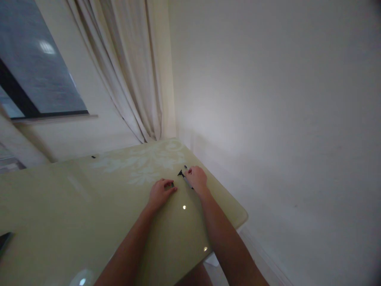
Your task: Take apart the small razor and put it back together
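Observation:
My left hand rests low over the tabletop, thumb and fingers closed in a pinch around a small dark piece. Its kind is too small to make out. A little further right and back, my right hand has its fingers curled by what looks like a razor, with a black T-shaped head and a grey handle. The head points away to the left, and the handle runs along the thumb side. Beyond the curled fingers shows a thin dark-tipped item; whether the fingers touch it is unclear.
The pale green glossy table ends in a rounded corner at right, close to a white wall. A small black object lies at the far edge. A dark flat item is at far left. Curtains hang behind.

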A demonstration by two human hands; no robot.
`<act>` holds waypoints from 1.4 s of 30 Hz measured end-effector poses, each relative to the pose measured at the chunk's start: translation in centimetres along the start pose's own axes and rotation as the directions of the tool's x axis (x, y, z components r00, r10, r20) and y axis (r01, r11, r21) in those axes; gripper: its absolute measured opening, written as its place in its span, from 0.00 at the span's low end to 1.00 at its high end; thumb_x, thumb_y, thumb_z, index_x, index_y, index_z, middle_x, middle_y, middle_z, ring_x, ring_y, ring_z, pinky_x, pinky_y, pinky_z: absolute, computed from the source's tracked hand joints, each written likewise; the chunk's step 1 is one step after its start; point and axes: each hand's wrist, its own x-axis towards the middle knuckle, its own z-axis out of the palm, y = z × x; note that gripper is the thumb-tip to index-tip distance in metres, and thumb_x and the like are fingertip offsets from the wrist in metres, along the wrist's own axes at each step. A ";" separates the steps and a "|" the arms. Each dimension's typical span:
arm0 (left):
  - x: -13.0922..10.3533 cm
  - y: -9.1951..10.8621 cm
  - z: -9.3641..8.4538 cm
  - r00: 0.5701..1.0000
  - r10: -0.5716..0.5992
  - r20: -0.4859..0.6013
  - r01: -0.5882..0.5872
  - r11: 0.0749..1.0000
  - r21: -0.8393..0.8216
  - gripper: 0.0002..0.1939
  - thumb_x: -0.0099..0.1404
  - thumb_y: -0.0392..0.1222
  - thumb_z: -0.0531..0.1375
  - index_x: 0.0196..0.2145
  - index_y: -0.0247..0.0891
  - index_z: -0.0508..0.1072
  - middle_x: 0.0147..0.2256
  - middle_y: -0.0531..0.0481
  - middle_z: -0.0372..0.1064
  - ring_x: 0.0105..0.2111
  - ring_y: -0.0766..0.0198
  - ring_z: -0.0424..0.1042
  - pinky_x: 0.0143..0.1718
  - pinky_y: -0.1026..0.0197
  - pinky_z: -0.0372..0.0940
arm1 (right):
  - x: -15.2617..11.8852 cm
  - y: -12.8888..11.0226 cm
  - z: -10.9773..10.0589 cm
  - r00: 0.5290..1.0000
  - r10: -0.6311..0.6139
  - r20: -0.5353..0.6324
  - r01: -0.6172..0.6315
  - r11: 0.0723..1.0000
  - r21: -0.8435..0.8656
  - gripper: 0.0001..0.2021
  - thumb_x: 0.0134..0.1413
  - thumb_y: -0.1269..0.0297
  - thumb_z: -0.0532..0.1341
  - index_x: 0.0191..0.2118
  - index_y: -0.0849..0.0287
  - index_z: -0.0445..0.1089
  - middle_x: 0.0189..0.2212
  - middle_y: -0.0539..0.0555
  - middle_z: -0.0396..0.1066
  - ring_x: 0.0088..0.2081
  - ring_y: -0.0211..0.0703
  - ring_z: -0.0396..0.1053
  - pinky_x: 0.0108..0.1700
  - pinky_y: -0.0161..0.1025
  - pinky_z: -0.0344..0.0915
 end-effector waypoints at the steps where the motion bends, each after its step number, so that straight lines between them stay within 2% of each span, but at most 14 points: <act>1: 0.0 0.1 0.0 1.000 -0.009 0.004 0.009 1.000 -0.004 0.20 0.61 0.50 0.66 0.47 0.36 0.81 0.38 0.43 0.77 0.39 0.55 0.74 0.43 0.55 0.66 | 0.0 0.0 0.0 1.000 -0.007 0.013 0.007 1.000 -0.001 0.14 0.60 0.52 0.64 0.37 0.56 0.80 0.39 0.61 0.79 0.40 0.50 0.75 0.37 0.38 0.63; 4: -0.2 0.0 -0.8 0.998 0.001 0.067 0.001 0.999 -0.035 0.20 0.59 0.51 0.66 0.45 0.36 0.81 0.34 0.46 0.76 0.34 0.57 0.73 0.38 0.57 0.66 | -0.3 -0.3 -0.2 0.998 -0.058 0.034 0.059 0.998 -0.018 0.17 0.56 0.47 0.67 0.34 0.57 0.80 0.36 0.61 0.79 0.40 0.52 0.76 0.38 0.40 0.64; 7: -1.5 -2.2 -3.4 0.989 0.081 0.125 -0.071 0.994 -0.081 0.19 0.58 0.53 0.67 0.43 0.39 0.81 0.36 0.46 0.76 0.35 0.57 0.73 0.39 0.58 0.67 | -0.5 -0.4 -0.2 0.993 -0.102 0.054 0.105 0.993 -0.053 0.15 0.57 0.49 0.67 0.32 0.58 0.79 0.35 0.62 0.78 0.39 0.53 0.75 0.39 0.40 0.64; 10: -4.1 -6.6 -7.5 0.994 0.098 0.039 -0.098 0.995 -0.010 0.20 0.57 0.56 0.67 0.42 0.42 0.83 0.39 0.45 0.76 0.40 0.53 0.74 0.44 0.55 0.68 | -0.6 -0.5 0.0 0.984 -0.157 0.079 0.162 0.985 -0.060 0.10 0.57 0.57 0.67 0.32 0.59 0.79 0.35 0.62 0.78 0.41 0.53 0.75 0.39 0.40 0.63; 13: -7.3 -11.1 -11.2 0.997 0.015 -0.079 -0.010 0.998 0.065 0.21 0.57 0.60 0.66 0.41 0.44 0.83 0.41 0.44 0.77 0.43 0.50 0.75 0.48 0.52 0.67 | -0.8 -0.7 0.5 0.964 -0.249 0.089 0.250 0.968 0.001 0.05 0.55 0.63 0.68 0.33 0.59 0.78 0.35 0.60 0.78 0.40 0.50 0.74 0.38 0.38 0.61; 15: -8.8 -12.9 -12.5 0.987 -0.066 -0.146 0.072 0.997 0.035 0.23 0.58 0.61 0.65 0.43 0.43 0.82 0.41 0.44 0.77 0.40 0.52 0.75 0.45 0.53 0.69 | -1.0 -1.1 0.9 0.950 -0.301 0.088 0.294 0.952 0.084 0.04 0.56 0.64 0.68 0.35 0.59 0.77 0.33 0.57 0.78 0.37 0.46 0.73 0.37 0.37 0.60; 17: -9.6 -13.4 -12.8 0.983 -0.091 -0.158 0.095 0.995 0.016 0.26 0.58 0.62 0.64 0.45 0.42 0.81 0.41 0.44 0.76 0.39 0.52 0.75 0.44 0.53 0.70 | -1.5 -1.8 1.5 0.937 -0.342 0.076 0.323 0.927 0.188 0.05 0.57 0.64 0.68 0.36 0.59 0.76 0.32 0.54 0.78 0.34 0.42 0.72 0.36 0.35 0.60; 23: -9.0 -12.2 -12.4 0.985 -0.123 -0.121 0.123 0.992 -0.006 0.27 0.58 0.59 0.63 0.47 0.38 0.80 0.41 0.42 0.76 0.38 0.51 0.74 0.45 0.51 0.69 | -4.1 -6.0 3.5 0.907 -0.406 0.113 0.326 0.846 0.423 0.06 0.59 0.63 0.68 0.36 0.61 0.77 0.29 0.52 0.78 0.30 0.37 0.72 0.34 0.32 0.62; 29: -8.9 -12.0 -13.4 0.990 -0.135 -0.042 0.132 0.990 -0.048 0.25 0.55 0.58 0.64 0.45 0.40 0.81 0.40 0.43 0.76 0.39 0.51 0.75 0.43 0.53 0.70 | -6.3 -13.2 5.7 0.908 -0.357 0.218 0.275 0.902 0.333 0.09 0.56 0.58 0.70 0.31 0.58 0.78 0.31 0.54 0.80 0.34 0.42 0.75 0.37 0.35 0.64; 34: -9.0 -11.6 -13.6 0.988 -0.123 -0.091 0.126 0.991 0.034 0.25 0.57 0.58 0.62 0.44 0.38 0.81 0.39 0.42 0.76 0.38 0.51 0.74 0.43 0.53 0.68 | -7.1 -17.5 7.6 0.913 -0.321 0.251 0.272 0.939 0.211 0.11 0.57 0.56 0.69 0.32 0.58 0.78 0.33 0.58 0.80 0.37 0.48 0.77 0.38 0.38 0.66; 36: -8.9 -11.7 -13.5 0.988 -0.114 -0.106 0.120 0.991 0.062 0.26 0.58 0.58 0.61 0.46 0.38 0.81 0.39 0.42 0.77 0.38 0.51 0.73 0.43 0.52 0.67 | -6.9 -17.4 7.6 0.916 -0.314 0.251 0.272 0.944 0.186 0.14 0.59 0.52 0.67 0.33 0.58 0.78 0.34 0.59 0.80 0.37 0.48 0.76 0.38 0.39 0.66; 38: -8.7 -12.0 -13.4 0.989 -0.110 -0.099 0.116 0.991 0.060 0.27 0.58 0.58 0.60 0.47 0.37 0.81 0.39 0.42 0.77 0.37 0.52 0.73 0.43 0.53 0.67 | -6.1 -15.9 6.8 0.925 -0.296 0.237 0.265 0.952 0.155 0.16 0.61 0.49 0.65 0.36 0.59 0.78 0.36 0.59 0.79 0.38 0.49 0.76 0.39 0.39 0.66; 40: -8.5 -12.3 -13.4 0.990 -0.113 -0.090 0.117 0.992 0.046 0.27 0.58 0.58 0.60 0.47 0.37 0.81 0.39 0.42 0.77 0.36 0.53 0.73 0.42 0.53 0.67 | -4.7 -13.0 5.3 0.948 -0.266 0.176 0.253 0.963 0.094 0.14 0.63 0.53 0.64 0.41 0.59 0.77 0.40 0.60 0.78 0.41 0.48 0.75 0.42 0.40 0.66; 42: -8.4 -12.6 -13.3 0.989 -0.121 -0.084 0.125 0.992 0.036 0.26 0.58 0.58 0.59 0.46 0.37 0.81 0.39 0.42 0.77 0.35 0.53 0.74 0.42 0.53 0.67 | -3.2 -9.0 3.5 0.972 -0.233 0.031 0.233 0.972 -0.011 0.11 0.63 0.61 0.63 0.48 0.59 0.75 0.48 0.62 0.75 0.49 0.50 0.72 0.48 0.40 0.65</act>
